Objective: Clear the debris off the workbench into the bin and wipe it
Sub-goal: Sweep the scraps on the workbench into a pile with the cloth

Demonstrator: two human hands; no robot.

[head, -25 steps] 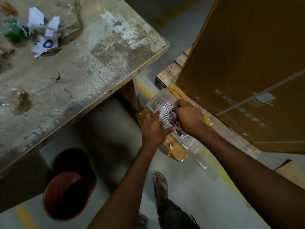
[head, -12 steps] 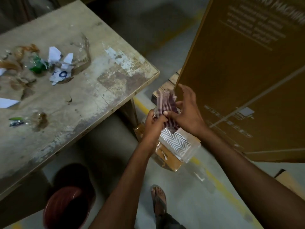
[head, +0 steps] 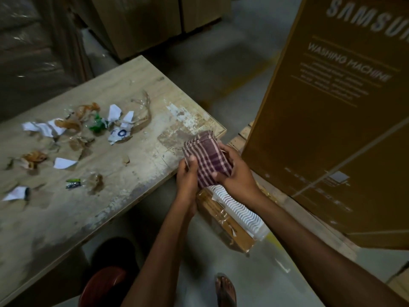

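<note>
The debris [head: 73, 142] lies scattered over the far-left half of the workbench [head: 124, 196]: torn white paper, crumpled brown wrappers, a green scrap, clear film. None of it is in the bin [head: 99, 286], which stands on the floor under the bench's near edge, only partly in view. The cloth [head: 207, 159], checked maroon and folded, is held just off the bench's right corner. The left hand [head: 188, 176] pinches its near edge, thumb on top; the right hand [head: 234, 173] is wrapped around its other side, fingers closed on the fabric. Both hands grip it, and neither touches the bench.

Judgement: wiping has not begun and the clearing is undone. Risks from here: light scraps (the film especially) may flutter past the bin if swept fast, since the bin sits tucked under the edge and not out in front of it. A wipe made before clearing would smear or scatter litter onto the floor. The box [head: 332, 129] close on the right cramps the elbow.
</note>
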